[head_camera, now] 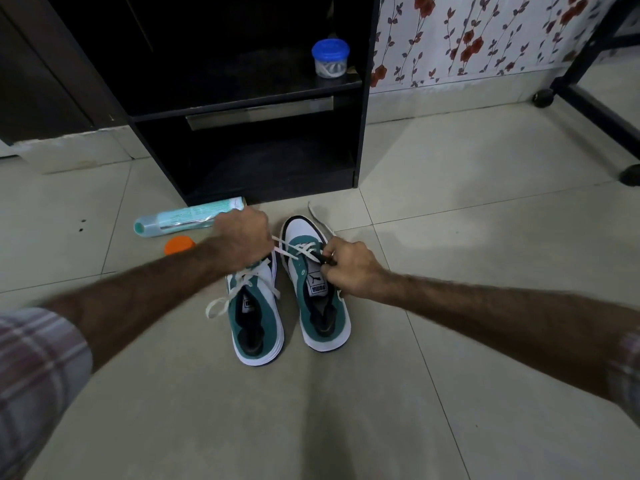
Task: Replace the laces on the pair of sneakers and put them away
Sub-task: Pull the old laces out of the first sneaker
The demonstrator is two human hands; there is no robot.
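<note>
Two green and white sneakers stand side by side on the tiled floor, toes pointing away from me. The left sneaker (257,320) is laced, with a loose cream lace end (216,306) hanging off its left side. My left hand (244,239) is closed over its toe and grips a strand of the cream lace (298,250) that crosses the right sneaker (320,303). My right hand (349,268) pinches that lace at the eyelets on the right sneaker's right side. Another lace end (317,216) trails past the toe onto the floor.
A black open cabinet (360,140) stands just beyond the shoes, with a blue-lidded jar (330,58) on its upper shelf. A teal spray can (183,221) lies on the floor left of my hand, beside an orange cap (179,244). A wheeled black frame (588,102) stands at right.
</note>
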